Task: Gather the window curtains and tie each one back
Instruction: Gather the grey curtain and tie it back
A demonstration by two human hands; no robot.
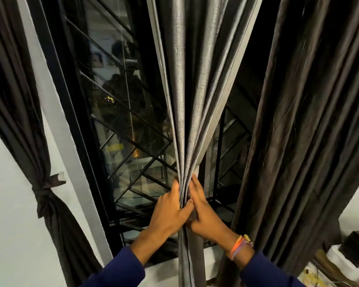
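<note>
A shiny grey curtain [195, 83] hangs in the middle of the window, bunched into tight folds at its waist. My left hand [170, 212] grips the bunch from the left and my right hand [205, 214] grips it from the right, thumbs touching. At the far left a dark brown curtain [19, 112] is gathered and knotted with a fabric tie [47, 186]. Another dark brown curtain [303, 131] hangs loose on the right, not tied.
A black window frame with a diagonal metal grille [133, 154] stands behind the curtains, the glass reflecting a person. A white wall pillar [66, 141] separates the left curtain from the window. Boxes and clutter [344, 259] sit at the lower right.
</note>
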